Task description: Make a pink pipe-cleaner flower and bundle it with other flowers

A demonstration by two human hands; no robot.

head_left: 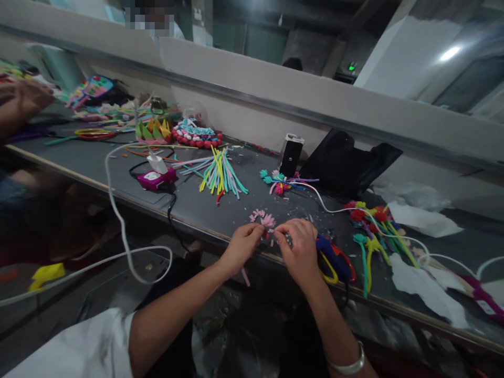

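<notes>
My left hand (249,236) is closed in a pinch on a pink pipe-cleaner flower (268,220), whose petals show above the fingertips. Its pink stem (245,276) sticks out below that hand. Close by on the right, my right hand (298,241) has thumb and forefinger pressed together at the flower's side; whatever is between them is too small to name. Pink scraps lie on the dark table (205,212) around both hands. Just beyond the right wrist rests a blue tool with red and yellow parts (334,257), partly hidden by the hand.
Yellow and blue pipe cleaners (222,173) lie fanned out ahead. Finished flowers (280,184) sit by a black-and-white box (291,155); more flowers (370,226) lie right. A white cable (122,231) loops over the front edge. Another person's hand (25,102) is at far left.
</notes>
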